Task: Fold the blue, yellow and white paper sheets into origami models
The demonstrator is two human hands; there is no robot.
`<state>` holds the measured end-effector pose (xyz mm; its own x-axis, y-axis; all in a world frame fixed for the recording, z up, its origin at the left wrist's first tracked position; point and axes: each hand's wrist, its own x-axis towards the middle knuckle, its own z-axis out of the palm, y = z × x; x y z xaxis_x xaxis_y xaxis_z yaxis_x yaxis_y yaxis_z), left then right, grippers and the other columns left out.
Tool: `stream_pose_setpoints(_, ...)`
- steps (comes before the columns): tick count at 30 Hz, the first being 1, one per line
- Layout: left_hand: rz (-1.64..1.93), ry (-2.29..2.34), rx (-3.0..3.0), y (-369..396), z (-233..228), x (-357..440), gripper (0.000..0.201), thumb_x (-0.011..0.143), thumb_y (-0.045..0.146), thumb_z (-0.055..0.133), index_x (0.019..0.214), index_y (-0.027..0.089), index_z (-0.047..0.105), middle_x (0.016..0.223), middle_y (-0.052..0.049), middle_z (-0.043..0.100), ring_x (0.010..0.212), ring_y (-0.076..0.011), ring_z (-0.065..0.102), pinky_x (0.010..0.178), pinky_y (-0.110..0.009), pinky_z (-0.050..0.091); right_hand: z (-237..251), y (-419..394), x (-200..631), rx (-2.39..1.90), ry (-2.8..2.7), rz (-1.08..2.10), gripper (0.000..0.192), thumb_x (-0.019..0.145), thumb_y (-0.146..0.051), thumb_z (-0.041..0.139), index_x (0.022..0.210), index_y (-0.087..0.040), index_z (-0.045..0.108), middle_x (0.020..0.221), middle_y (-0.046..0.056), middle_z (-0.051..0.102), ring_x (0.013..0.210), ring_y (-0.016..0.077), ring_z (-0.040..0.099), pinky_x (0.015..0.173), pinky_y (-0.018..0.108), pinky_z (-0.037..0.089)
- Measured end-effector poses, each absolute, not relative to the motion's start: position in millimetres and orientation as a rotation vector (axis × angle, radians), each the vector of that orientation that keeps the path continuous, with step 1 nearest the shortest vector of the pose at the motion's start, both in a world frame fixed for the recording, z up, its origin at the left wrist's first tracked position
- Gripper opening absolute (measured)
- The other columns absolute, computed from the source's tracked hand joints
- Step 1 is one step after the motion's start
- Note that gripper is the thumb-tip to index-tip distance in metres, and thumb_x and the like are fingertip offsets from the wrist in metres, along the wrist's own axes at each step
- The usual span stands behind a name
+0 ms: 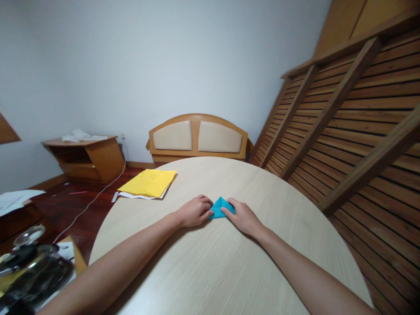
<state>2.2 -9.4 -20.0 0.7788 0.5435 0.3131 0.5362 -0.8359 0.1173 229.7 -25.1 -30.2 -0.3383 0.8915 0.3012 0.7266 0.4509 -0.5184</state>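
Note:
A small piece of folded blue paper point(220, 207), roughly triangular with its point facing away from me, lies on the round pale wooden table point(210, 271). My left hand point(196, 211) is closed at the paper's left corner, the fingertips touching it. At the right corner my right hand point(243, 215) grips the paper, thumb on top and the other fingers along the far edge. The undersides of both hands are hidden.
Yellow paper sheets point(149, 183) lie over white ones at the table's left edge. Beyond stands a padded headboard point(197, 118). Wooden slats point(348, 113) lean at the right. A low cabinet point(105, 159) and a glass vessel point(39, 271) are on the left.

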Motion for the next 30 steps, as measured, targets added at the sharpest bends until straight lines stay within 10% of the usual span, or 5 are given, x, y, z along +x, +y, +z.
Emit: stream_pose_setpoints(30,0.398,0.863,2.980,-12,-29,5,0.044,0.092,0.020,0.047,0.135,0.017,0.054,0.144,-0.012,0.053,0.130,-0.0254,0.051,0.112,-0.043,0.040,-17,-33,241,-1.308,-2.467,0.105,0.042,0.102,-0.031,0.036,0.136,-0.020,0.057,0.142,0.011,0.055,0.132,0.0243,0.047,0.110,0.044,0.035)
